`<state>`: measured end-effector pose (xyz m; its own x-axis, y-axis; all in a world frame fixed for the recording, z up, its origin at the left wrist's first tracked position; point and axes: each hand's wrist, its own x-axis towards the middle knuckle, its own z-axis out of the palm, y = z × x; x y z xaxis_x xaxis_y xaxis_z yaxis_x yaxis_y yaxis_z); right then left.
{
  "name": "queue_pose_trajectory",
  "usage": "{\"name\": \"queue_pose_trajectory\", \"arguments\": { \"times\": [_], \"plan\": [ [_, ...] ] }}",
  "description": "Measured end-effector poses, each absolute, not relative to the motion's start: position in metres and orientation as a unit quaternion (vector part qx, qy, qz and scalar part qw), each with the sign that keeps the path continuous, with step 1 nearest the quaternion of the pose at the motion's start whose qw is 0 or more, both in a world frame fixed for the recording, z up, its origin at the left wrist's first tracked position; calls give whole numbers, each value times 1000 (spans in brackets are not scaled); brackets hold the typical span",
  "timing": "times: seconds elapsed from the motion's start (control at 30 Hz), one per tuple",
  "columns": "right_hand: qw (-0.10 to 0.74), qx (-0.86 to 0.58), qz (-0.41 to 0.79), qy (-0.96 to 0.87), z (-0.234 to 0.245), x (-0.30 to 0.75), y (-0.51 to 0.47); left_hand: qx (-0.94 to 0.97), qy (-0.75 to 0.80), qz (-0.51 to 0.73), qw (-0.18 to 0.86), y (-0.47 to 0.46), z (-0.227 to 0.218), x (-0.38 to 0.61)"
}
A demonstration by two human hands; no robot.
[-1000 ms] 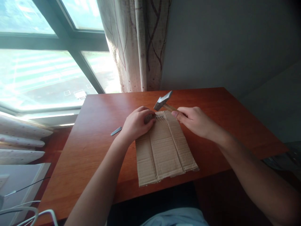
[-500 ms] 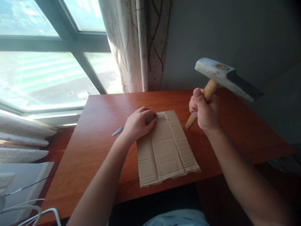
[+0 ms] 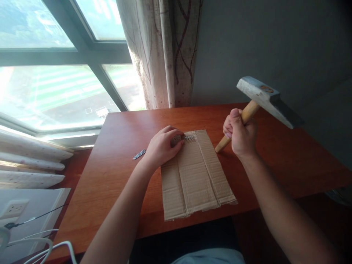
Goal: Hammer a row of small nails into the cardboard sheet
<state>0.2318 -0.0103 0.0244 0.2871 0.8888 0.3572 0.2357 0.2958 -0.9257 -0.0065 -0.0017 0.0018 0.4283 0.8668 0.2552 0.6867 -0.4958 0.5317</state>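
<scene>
My right hand (image 3: 243, 135) is wrapped round the wooden handle of a hammer (image 3: 258, 91), raised over the table to the right of the cardboard. The metal head is uppermost and the handle's end points down to the left. A creased sheet of brown cardboard (image 3: 198, 176) lies flat on the table. On its far left part rests my left hand (image 3: 165, 143), thumb and fingers curled together; what they pinch is hidden. Beside the fingertips runs a row of small dark marks or pieces (image 3: 190, 138). Several thin metal nails (image 3: 139, 154) lie together left of this hand.
The reddish-brown wooden table (image 3: 110, 183) stands by a window (image 3: 63, 95) and a patterned curtain (image 3: 156, 55). White cables (image 3: 46, 244) run by the table's near left corner, below a wall socket (image 3: 15, 209). A grey wall (image 3: 261, 44) rises behind.
The hammer head has come slightly down and to the right in my right hand. My left hand stays on the cardboard. The whole view has shifted a little.
</scene>
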Motion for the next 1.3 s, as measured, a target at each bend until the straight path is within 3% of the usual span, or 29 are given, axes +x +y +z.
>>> {"name": "queue_pose_trajectory", "arguments": {
  "times": [0.37, 0.67, 1.3],
  "plan": [
    [582, -540, 285, -537, 20, 225, -8, 734, 586, 328, 101, -1, 22, -51],
    [600, -523, 279, -537, 20, 231, -8, 707, 701, 76, 60, -19, -8, -111],
    [681, -427, 339, -489, 17, 229, -5, 702, 709, -39, -42, -47, -29, -100]
  ]
}}
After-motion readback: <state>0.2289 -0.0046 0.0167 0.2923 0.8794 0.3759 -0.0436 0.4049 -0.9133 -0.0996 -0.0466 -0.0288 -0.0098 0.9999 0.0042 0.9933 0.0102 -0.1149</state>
